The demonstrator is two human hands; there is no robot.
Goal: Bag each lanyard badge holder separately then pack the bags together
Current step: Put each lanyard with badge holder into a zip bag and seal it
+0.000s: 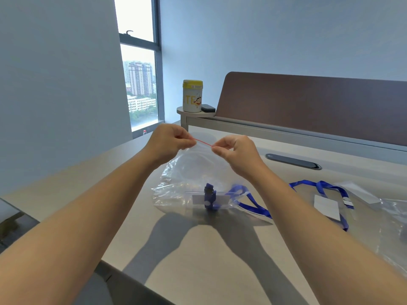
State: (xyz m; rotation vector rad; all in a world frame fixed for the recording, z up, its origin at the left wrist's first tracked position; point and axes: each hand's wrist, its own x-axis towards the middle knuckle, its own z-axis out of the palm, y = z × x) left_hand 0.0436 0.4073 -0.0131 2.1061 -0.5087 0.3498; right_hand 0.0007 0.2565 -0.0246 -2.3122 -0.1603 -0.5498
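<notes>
A clear zip bag (189,172) with a red seal strip hangs above the table, held up by its top edge. My left hand (169,139) pinches the left end of the strip and my right hand (235,153) pinches the right end. Inside, at the bag's bottom, lies a badge holder (198,200) with its blue lanyard (209,195) bunched over it. To the right on the table lies a second badge holder (326,206) with a blue lanyard (308,183), close to more clear plastic bags (392,216) at the right edge; whether it is inside one I cannot tell.
The pale table (198,260) has a dark cable slot (293,160) behind my right hand. A brown divider panel (308,102) stands at the back. A yellow-lidded canister (192,95) and a small black object (208,108) rest on a round shelf. A window is at the far left.
</notes>
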